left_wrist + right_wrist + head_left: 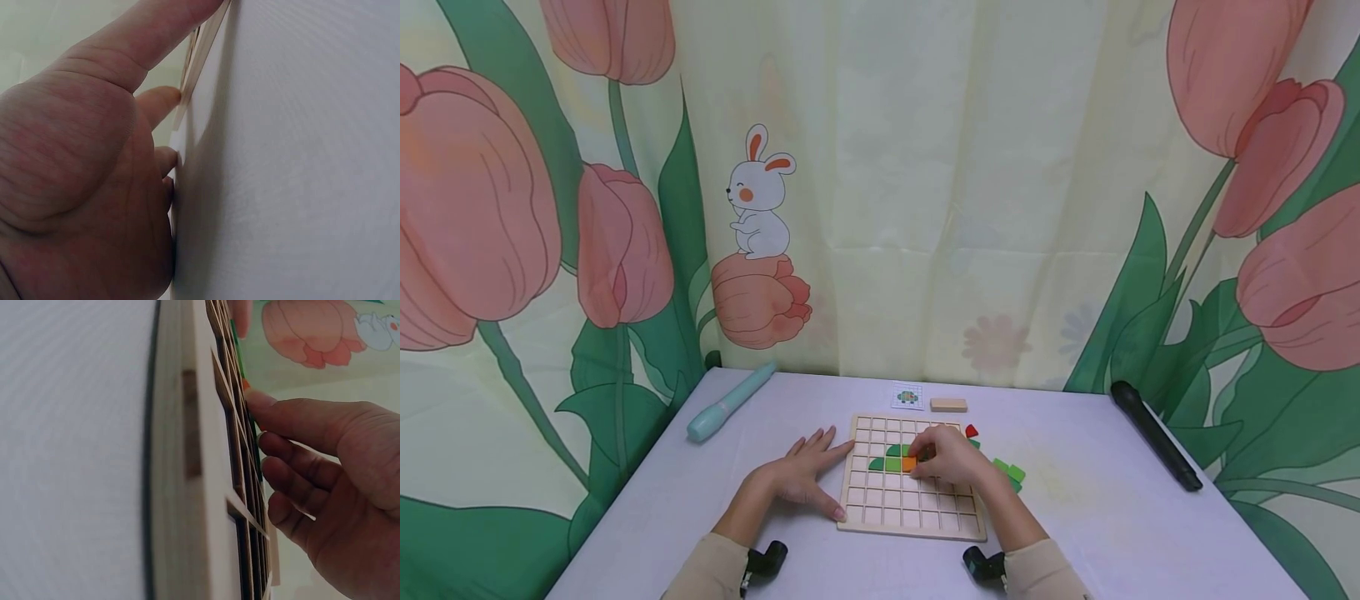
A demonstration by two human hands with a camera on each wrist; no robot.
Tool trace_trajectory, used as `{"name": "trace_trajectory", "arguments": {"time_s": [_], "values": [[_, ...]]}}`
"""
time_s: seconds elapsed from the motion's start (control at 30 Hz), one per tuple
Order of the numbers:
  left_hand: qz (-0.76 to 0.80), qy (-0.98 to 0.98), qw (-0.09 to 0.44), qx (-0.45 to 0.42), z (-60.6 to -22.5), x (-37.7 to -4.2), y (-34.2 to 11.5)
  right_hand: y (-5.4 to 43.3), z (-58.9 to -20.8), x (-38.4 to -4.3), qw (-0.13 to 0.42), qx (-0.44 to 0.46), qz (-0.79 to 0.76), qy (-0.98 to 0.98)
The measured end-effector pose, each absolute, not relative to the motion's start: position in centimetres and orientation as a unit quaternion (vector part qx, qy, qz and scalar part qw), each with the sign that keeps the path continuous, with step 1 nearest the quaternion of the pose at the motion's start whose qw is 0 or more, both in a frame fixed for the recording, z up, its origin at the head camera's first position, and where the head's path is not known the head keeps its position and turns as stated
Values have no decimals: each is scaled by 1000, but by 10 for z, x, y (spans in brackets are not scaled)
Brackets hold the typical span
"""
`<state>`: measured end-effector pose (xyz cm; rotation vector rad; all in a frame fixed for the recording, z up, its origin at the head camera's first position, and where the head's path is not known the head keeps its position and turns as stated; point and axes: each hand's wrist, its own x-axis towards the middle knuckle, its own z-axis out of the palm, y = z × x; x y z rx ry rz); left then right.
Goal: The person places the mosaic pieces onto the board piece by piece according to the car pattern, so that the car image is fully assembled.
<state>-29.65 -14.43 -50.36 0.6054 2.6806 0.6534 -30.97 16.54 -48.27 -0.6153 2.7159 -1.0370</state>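
Note:
A square wooden grid board lies on the table. Green tiles and an orange tile sit in its cells near the middle. My right hand is over the board with fingers curled, thumb and index finger at the orange tile; the right wrist view shows the thumb touching orange, though the fingertip contact is partly hidden. Spread out flat, my left hand rests at the board's left side. Its thumb touches the board's near left corner, and the index fingertip meets the left edge.
Several loose green tiles and a red piece lie right of the board. Behind it are a pattern card and a wooden block. A teal cylinder lies left, a black rod right. A printed curtain hangs behind.

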Motion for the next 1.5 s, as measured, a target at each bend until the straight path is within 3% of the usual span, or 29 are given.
{"name": "trace_trajectory", "arguments": {"time_s": [0.33, 0.63, 1.03, 1.3, 1.5], "values": [[229, 937, 156, 212, -503, -296, -145, 166, -482, -310, 76, -210, -347, 911], [231, 936, 159, 211, -503, -296, -145, 174, -480, -316, 1, -189, -360, 913], [233, 935, 160, 212, -501, -295, -145, 190, -477, -324, -57, -92, -366, 924], [234, 935, 163, 212, -499, -296, -146, 214, -475, -338, -51, -44, -341, 938], [236, 934, 162, 213, -501, -296, -145, 231, -475, -348, -12, 1, -347, 938]]}}
